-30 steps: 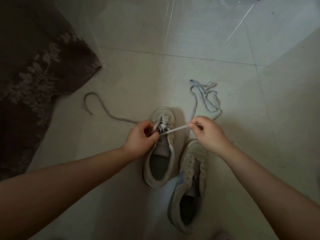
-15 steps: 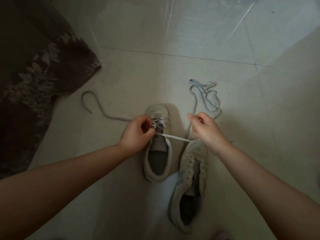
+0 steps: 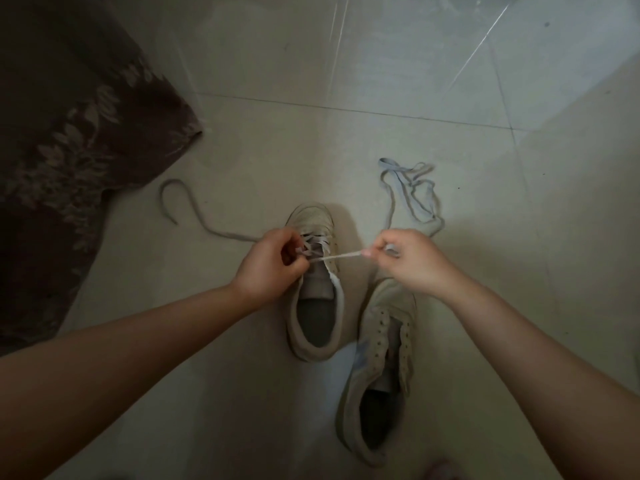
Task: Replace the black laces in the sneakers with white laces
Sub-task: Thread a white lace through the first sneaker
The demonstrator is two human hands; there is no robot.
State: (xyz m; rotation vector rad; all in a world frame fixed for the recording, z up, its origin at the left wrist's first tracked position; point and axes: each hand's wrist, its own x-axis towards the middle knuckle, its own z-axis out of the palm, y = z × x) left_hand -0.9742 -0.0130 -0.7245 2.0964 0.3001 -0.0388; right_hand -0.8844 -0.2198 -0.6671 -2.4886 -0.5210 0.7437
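Floor [image 3: 398, 98]: pale tiles, one grout line running across the far part, another down the right side.
Cloth [image 3: 69, 140]: one, dark with a leaf pattern, spread over the far left of the floor.
Arms: two, bare, reaching in from the near edge.
Sneakers: two, pale, lying side by side on the floor, long axes running near to far.
Left sneaker [image 3: 313, 306]: toe points away from the person, heel opening toward them; lace crossed through its far eyelets only.
Right sneaker [image 3: 377, 368]: nearer, toe far and partly under the right wrist, tilted slightly left at the heel; its eyelet rows show no lace.
Left hand [image 3: 268, 268]: over the left sneaker's eyelets, fingers curled and pinching the lace at the shoe.
Right hand [image 3: 414, 259]: above the gap between the toes, thumb and forefinger pinched on the lace, other fingers curled.
Laces: two pale ones seen; colour is hard to judge in the dim light.
Lace [image 3: 341, 256]: one taut stretch runs left to right between the hands; its other end trails left across the floor and ends in a hook-shaped curl.
Loose lace [image 3: 412, 192]: a tangled heap on the floor beyond the right hand; whether it joins the held lace cannot be told.
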